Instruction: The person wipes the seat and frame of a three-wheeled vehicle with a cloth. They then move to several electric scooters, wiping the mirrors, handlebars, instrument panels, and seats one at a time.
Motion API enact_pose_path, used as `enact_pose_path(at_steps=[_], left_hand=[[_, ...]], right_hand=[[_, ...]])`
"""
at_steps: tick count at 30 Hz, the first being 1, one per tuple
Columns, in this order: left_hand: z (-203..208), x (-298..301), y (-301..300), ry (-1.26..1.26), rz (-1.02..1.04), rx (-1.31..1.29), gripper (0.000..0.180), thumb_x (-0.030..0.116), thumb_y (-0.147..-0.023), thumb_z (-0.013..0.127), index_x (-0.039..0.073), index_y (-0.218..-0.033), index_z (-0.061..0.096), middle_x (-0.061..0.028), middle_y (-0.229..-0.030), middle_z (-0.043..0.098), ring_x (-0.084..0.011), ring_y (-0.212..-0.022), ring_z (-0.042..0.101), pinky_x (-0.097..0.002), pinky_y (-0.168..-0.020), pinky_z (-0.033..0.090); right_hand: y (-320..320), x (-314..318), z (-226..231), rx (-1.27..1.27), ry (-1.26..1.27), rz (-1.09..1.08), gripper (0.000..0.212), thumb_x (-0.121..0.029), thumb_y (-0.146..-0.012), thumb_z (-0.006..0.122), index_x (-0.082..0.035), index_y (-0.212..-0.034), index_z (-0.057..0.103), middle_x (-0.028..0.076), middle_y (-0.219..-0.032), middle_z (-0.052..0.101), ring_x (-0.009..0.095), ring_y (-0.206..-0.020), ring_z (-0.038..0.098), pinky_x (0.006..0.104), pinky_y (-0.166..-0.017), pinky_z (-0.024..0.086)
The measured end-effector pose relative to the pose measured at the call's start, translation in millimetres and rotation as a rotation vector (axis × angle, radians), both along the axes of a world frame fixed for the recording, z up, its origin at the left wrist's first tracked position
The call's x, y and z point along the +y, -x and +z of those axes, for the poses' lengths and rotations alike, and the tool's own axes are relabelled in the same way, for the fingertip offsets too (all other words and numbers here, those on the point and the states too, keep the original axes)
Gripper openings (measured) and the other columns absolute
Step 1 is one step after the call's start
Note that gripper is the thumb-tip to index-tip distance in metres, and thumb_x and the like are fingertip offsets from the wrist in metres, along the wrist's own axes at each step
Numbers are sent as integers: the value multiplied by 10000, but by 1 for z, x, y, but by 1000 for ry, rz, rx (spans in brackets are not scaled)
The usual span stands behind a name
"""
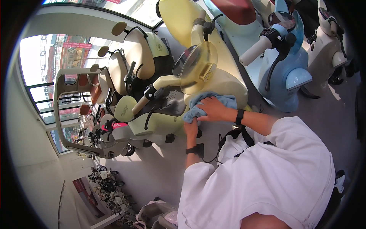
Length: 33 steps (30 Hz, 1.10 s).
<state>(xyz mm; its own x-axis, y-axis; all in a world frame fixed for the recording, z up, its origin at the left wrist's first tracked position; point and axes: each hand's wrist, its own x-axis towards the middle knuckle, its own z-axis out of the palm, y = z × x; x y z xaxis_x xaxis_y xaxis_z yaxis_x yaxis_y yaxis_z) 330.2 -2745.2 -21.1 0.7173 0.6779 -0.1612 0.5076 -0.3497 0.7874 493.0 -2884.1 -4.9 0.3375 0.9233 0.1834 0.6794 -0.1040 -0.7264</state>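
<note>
A bunched blue cloth (207, 100) lies against the front of a cream-yellow electric scooter (227, 82), below its clear yellowish windshield (206, 68). My right hand (215, 109) rests on top of the cloth, its fingers bent over the folds and gripping it. Lower and to the left, my left hand (190, 128) pinches the cloth's near edge; part of its fingers is hidden under the fabric. Both wrists wear black bands. Beside my left hand is the pale green body of another scooter (156, 124).
A light blue scooter (284, 72) stands to the right, with a beige one (324, 65) beyond it. More scooters (139, 53) crowd the left, near a windowed wall. A pale framed vehicle part (61, 114) stands further left. A pinkish scooter (169, 217) is at the bottom.
</note>
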Motion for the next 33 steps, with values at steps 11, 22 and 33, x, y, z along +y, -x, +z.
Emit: enact_pose_path(at_steps=[11,22,33], left_hand=[[-29,-2,-10,322,-205,-425,243,49,-880,617,-28,-1110,608,-74,-1116,608,-183,-1025,576,-315,-899,462],[16,-45,-13,-51,-267,-442,430,138,-719,791,-9,-1096,646,-162,-1043,689,-293,-969,675,-351,-851,513],[35,-142,-40,-207,-387,-332,447,117,-723,773,-1,-1134,645,-179,-1103,679,-315,-1039,664,-375,-897,507]], right_hand=[[32,-19,-5,-91,-22,-350,601,-448,-780,725,-111,-1260,598,169,-1222,579,345,-1165,519,490,-1006,384],[75,-63,5,-40,-79,-623,635,-230,-687,811,-107,-1261,568,160,-1245,543,364,-1186,505,451,-995,432],[36,-159,-10,635,-167,-506,433,-122,-727,782,-41,-1106,588,159,-1002,691,322,-962,673,385,-836,524]])
